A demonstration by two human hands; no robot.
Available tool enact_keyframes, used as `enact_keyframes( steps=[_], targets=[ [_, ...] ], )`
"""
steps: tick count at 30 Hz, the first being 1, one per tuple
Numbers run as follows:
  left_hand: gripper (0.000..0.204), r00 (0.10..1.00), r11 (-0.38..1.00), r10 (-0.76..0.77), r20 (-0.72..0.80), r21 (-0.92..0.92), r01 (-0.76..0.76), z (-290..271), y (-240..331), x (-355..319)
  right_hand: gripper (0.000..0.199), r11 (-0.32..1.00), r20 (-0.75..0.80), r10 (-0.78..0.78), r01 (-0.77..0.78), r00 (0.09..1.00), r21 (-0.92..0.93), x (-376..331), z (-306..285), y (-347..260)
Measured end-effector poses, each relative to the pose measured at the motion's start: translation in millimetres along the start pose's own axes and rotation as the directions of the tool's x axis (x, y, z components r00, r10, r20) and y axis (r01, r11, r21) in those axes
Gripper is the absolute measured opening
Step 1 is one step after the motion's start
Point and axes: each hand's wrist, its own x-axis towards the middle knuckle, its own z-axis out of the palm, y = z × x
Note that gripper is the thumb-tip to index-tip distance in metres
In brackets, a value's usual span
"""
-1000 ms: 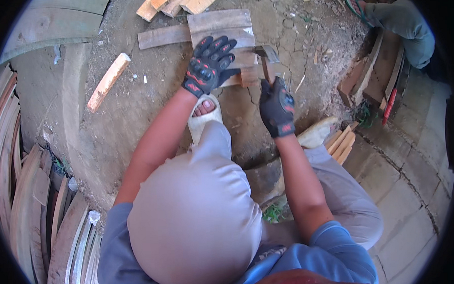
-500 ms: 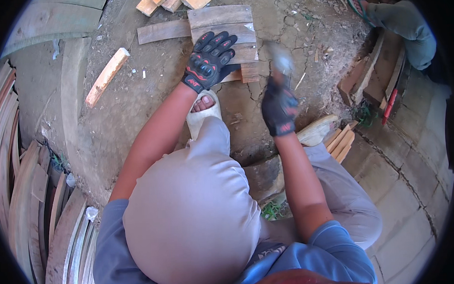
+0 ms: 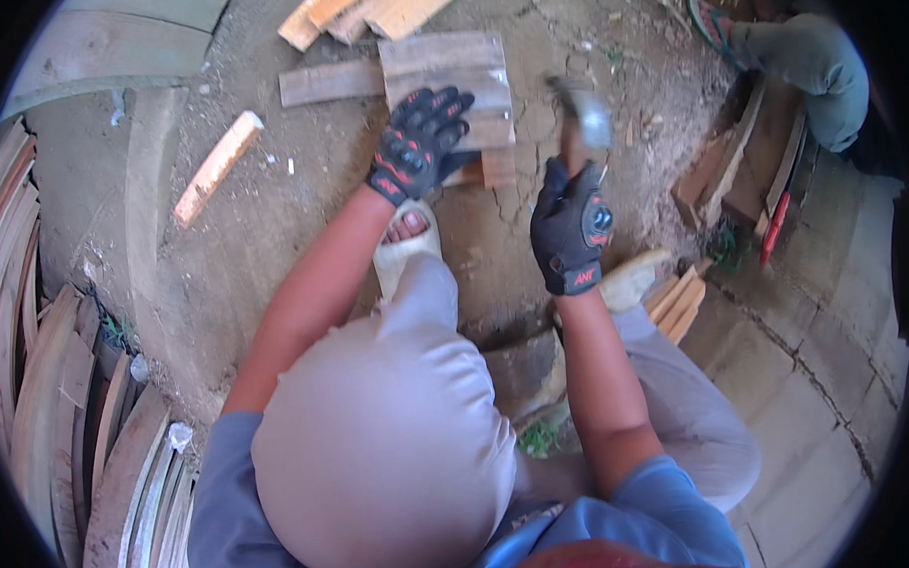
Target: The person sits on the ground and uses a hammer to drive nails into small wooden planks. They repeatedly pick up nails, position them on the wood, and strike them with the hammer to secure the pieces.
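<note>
A hammer [image 3: 591, 119] with a metal head and wooden handle is gripped in my right hand [image 3: 571, 225], which wears a black glove with red marks. Its head is raised over the ground, just right of a small panel of wooden slats [image 3: 441, 52]. My left hand [image 3: 420, 145], gloved alike, lies flat on the panel's left part with fingers stretched out and thumb pointing right. A longer slat [image 3: 327, 82] sticks out from the panel to the left, and a short reddish-brown piece [image 3: 499, 168] shows at its lower right corner.
Several light wood pieces [image 3: 405, 7] lie beyond the panel; a single stick [image 3: 218, 167] lies to the left. Stacked curved boards [image 3: 48, 398] fill the left edge. At the right are wooden planks [image 3: 731, 164], a red tool or stick [image 3: 776, 228] and another person's leg [image 3: 797, 62].
The blurred hammer now shows sharply, its head turned more to the right. My right hand has rotated and moved slightly. My left hand stays on the slats.
</note>
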Motion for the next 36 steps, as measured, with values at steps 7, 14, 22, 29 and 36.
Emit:
enact_keyframes(
  steps=[7, 14, 22, 29, 36],
  targets=[
    [0.032, 0.999, 1.000, 0.010, -0.038, 0.005, -0.010, -2.6, -8.3, 9.3, 0.035, 0.993, 0.245, 0.041, -0.011, 0.969, -0.120, 2.4, 24.2, 20.0],
    [0.034, 1.000, 1.000, 0.015, -0.010, -0.002, -0.015, 2.0, 2.6, 12.5, 0.038, 0.979, 0.230, 0.113, -0.069, 0.967, -0.192, -7.4, 50.0, 47.3],
    [0.033, 1.000, 0.998, -0.010, 0.013, 0.063, 0.009, 0.2, 2.9, 6.1, 0.039, 0.999, 0.004, -0.021, 0.021, 1.000, -0.039, -15.2, 20.7, 33.4],
    [0.034, 1.000, 0.999, -0.016, 0.001, 0.031, 0.016, -0.5, -5.7, -1.3, 0.042, 0.992, 0.012, 0.108, -0.107, 0.994, -0.074, 0.7, -23.3, -26.1],
    [0.039, 1.000, 1.000, 0.007, -0.015, -0.018, -0.007, -0.8, -4.7, 7.4, 0.041, 0.971, 0.361, 0.169, -0.092, 0.917, -0.220, 12.8, 12.1, 16.1]
  ],
)
